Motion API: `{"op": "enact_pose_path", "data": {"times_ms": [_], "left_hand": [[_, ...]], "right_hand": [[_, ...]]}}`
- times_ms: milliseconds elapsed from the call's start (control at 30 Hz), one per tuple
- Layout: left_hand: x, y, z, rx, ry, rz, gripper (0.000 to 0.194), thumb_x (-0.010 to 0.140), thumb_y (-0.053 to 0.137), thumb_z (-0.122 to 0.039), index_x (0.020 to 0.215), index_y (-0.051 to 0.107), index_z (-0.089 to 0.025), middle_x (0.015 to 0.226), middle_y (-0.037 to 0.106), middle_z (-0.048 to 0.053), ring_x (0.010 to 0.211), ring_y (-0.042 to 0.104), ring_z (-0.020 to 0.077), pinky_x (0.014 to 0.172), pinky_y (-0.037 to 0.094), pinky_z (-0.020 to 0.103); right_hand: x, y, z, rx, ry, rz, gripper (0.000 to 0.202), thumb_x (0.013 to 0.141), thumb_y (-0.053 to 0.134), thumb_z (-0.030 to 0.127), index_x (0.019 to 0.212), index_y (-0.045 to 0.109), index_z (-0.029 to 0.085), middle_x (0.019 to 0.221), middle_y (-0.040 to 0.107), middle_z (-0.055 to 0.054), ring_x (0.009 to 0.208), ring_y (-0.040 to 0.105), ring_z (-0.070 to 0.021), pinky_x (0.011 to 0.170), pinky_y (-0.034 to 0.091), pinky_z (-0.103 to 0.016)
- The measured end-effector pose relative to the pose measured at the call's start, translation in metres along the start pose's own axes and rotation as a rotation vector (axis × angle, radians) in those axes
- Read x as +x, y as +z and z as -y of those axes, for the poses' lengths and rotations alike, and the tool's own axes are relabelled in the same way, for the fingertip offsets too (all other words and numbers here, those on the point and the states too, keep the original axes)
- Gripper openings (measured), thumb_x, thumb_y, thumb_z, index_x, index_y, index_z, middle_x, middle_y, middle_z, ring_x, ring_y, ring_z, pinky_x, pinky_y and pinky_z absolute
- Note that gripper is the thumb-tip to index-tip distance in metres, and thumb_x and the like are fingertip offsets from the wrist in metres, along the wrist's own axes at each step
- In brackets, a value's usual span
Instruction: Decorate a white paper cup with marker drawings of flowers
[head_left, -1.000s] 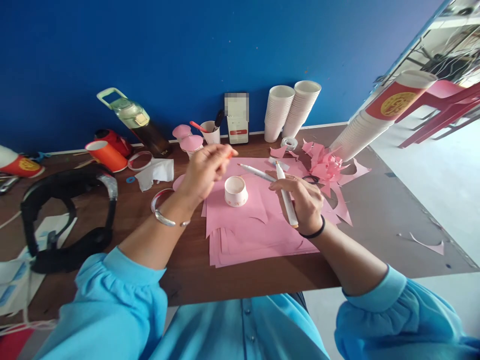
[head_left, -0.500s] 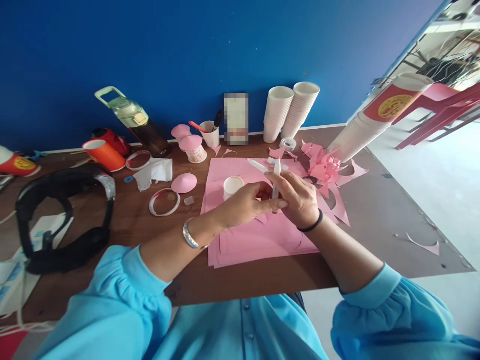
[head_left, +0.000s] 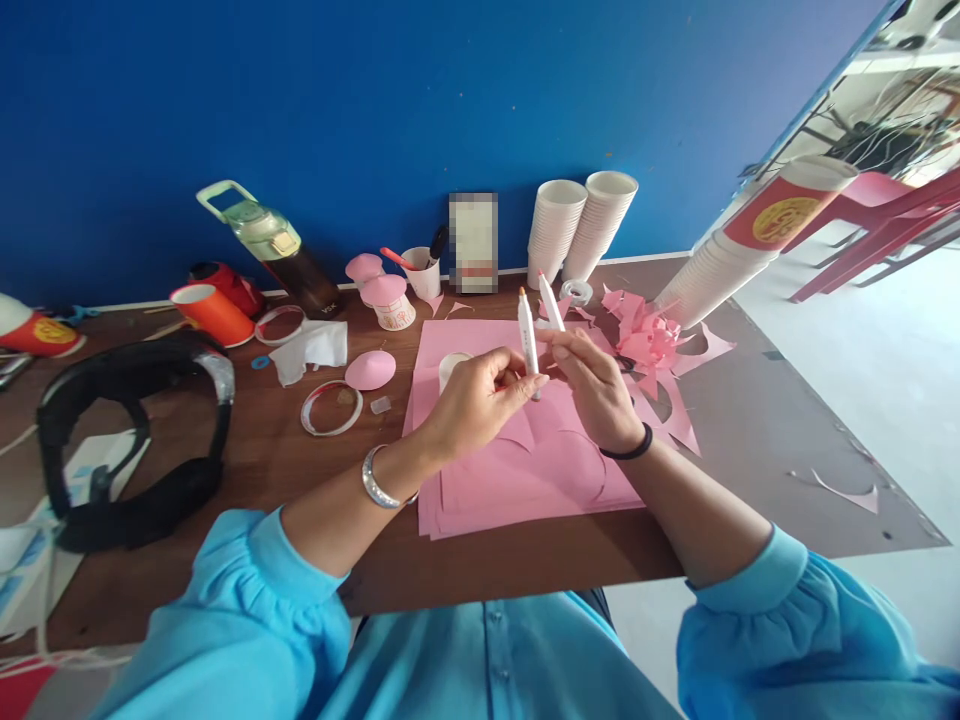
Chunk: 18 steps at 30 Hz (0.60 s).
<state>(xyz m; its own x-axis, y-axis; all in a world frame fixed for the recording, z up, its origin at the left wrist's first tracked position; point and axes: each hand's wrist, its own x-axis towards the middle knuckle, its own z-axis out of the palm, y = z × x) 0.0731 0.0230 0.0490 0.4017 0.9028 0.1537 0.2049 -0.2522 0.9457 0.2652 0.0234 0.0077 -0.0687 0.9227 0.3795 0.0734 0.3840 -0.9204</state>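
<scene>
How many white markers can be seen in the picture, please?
2: the orange-tipped marker is in the left hand, the other marker in the right hand. More may be hidden behind the hands.

The small cup [head_left: 451,370] sits on the paper [head_left: 487,500], 2 cup stacks [head_left: 555,232] behind.

Across the whole back, a smooth, deep-blue painted wall [head_left: 300,100]; fades to violet-grey at upper right, bears small pale specks. Along its foot, a thin white strip [head_left: 664,257]. Below, a dark brown wood-grain table [head_left: 525,565]; turns greyer and shinier toward the right. Beyond that end, a smooth pale-grey floor [head_left: 877,370], a pinkish-red plastic chair or stool [head_left: 892,205] cut off by the frame, and blurred thin wires [head_left: 892,150]. Soft light, brightest on the floor.
</scene>
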Motion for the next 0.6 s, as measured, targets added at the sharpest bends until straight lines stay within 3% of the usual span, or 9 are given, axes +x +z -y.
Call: {"op": "enact_pose_path", "data": {"times_ms": [100,200,267,333,467,600], "left_hand": [[-0.001,0.003,0.001,0.171,0.036,0.007,0.039,0.095,0.073,-0.056,0.088,0.069,-0.018,0.072,0.071,0.0,0.063,0.06,0.0123,0.059,0.044,0.027],[-0.002,0.003,0.002,0.257,0.057,0.022,0.032,0.095,0.075,-0.047,0.084,0.068,-0.018,0.073,0.071,0.0,0.063,0.061,0.0123,0.06,0.044,0.027],[-0.002,0.002,0.002,0.248,0.07,0.035,0.025,0.097,0.073,-0.039,0.084,0.068,-0.018,0.075,0.073,0.0,0.066,0.064,0.0127,0.062,0.046,0.027],[-0.002,0.002,0.001,0.233,0.078,0.039,0.017,0.098,0.068,-0.027,0.084,0.067,-0.018,0.078,0.074,0.0,0.069,0.066,0.013,0.065,0.049,0.026],[-0.004,0.004,-0.003,0.22,0.077,0.032,0.009,0.09,0.07,-0.015,0.089,0.062,-0.019,0.076,0.067,-0.001,0.067,0.06,0.0121,0.063,0.046,0.027],[-0.006,0.002,-0.005,0.1,0.039,0.081,0.009,0.095,0.062,-0.019,0.1,0.055,-0.02,0.08,0.06,-0.002,0.068,0.053,0.0115,0.061,0.043,0.027]], "right_hand": [[-0.003,0.006,0.0,0.133,0.094,0.068,0.034,0.099,0.07,0.059,0.105,0.078,0.026,0.092,0.063,-0.001,0.079,0.061,-0.016,0.072,0.057,-0.032],[-0.005,0.009,0.007,0.082,0.06,0.005,0.034,0.096,0.076,0.06,0.092,0.079,0.025,0.089,0.064,-0.002,0.082,0.06,-0.0175,0.076,0.057,-0.034],[-0.006,0.011,0.013,0.015,0.017,0.004,0.036,0.097,0.073,0.061,0.093,0.08,0.026,0.09,0.063,-0.003,0.088,0.061,-0.0192,0.082,0.058,-0.037],[-0.007,0.012,0.016,-0.028,0.003,0.04,0.034,0.097,0.074,0.061,0.104,0.081,0.028,0.092,0.061,-0.003,0.087,0.061,-0.0188,0.077,0.059,-0.036],[-0.01,0.015,0.019,-0.18,-0.133,-0.01,0.018,0.102,0.071,0.041,0.115,0.08,0.032,0.091,0.057,-0.001,0.081,0.06,-0.0176,0.065,0.058,-0.032],[-0.009,0.008,0.025,-0.402,-0.351,-0.094,0.023,0.104,0.066,0.024,0.12,0.079,0.034,0.1,0.064,-0.005,0.095,0.064,-0.0223,0.08,0.06,-0.041]]}}
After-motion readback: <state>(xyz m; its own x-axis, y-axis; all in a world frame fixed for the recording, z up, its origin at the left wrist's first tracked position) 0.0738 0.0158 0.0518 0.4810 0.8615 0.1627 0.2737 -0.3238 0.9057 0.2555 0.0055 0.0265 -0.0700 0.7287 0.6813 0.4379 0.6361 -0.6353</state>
